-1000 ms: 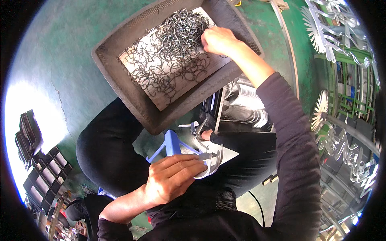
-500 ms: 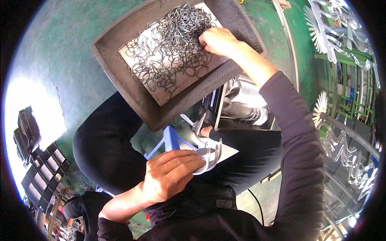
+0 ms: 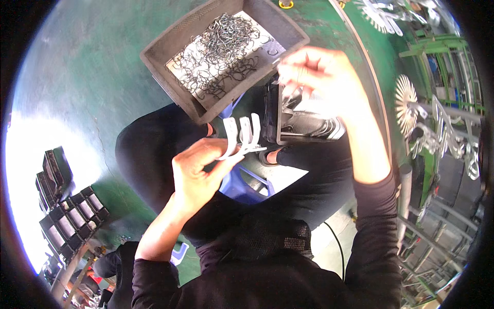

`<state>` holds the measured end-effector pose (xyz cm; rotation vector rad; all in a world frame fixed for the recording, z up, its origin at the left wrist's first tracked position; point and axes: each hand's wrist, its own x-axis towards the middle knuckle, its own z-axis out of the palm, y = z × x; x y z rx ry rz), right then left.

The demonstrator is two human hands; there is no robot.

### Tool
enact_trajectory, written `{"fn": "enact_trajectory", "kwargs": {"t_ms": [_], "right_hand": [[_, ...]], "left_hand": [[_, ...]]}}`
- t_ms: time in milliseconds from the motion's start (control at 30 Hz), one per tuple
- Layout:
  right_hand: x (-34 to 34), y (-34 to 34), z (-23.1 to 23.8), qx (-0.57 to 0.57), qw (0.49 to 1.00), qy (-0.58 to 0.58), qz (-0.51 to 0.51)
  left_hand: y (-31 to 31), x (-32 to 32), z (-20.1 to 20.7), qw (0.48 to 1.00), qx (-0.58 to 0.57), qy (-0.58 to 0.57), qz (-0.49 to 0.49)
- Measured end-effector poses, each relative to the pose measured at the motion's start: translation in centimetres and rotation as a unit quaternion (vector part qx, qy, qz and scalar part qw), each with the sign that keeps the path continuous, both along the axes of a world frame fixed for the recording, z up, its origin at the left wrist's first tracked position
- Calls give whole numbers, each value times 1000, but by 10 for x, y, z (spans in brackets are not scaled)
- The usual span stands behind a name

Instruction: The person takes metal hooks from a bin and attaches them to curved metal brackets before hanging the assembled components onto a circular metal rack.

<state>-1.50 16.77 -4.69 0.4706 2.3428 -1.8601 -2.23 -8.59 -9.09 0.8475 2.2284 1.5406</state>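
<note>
My left hand (image 3: 198,167) is closed on a pale metal hook piece (image 3: 242,136) with several curved prongs pointing up, held above my lap. My right hand (image 3: 334,85) is raised beside the near right rim of a grey plastic bin (image 3: 177,38). Its fingers are curled together, and glare hides what they grip, if anything. Inside the bin lies a tangled heap of small bent wire hooks (image 3: 224,41), with looser ones spread over a white sheet. Below my right hand stands a black crate with stacked shiny metal parts (image 3: 309,126).
A blue plastic stool (image 3: 239,188) is between my legs. Black divided trays (image 3: 72,221) stand at the left. Along the right, green racks (image 3: 437,51) carry hanging metal parts and a fan-shaped metal piece (image 3: 406,105). A black cable (image 3: 337,242) runs near my right thigh.
My right hand has come out of the wire heap and back toward me. My left hand has turned the metal hook piece prongs up and raised it. The bin appears farther up in view.
</note>
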Motion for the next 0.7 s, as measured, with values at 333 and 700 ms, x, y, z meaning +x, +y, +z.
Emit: {"fn": "enact_trajectory", "kwargs": {"t_ms": [333,700], "right_hand": [[74,-41,1,-186,981,7,-58],[94,-66,-6,-224,962,77,-138]], "left_hand": [[-5,28,21,999,-16,30,-19],[-6,39,28,991,-8,130,-40]]}}
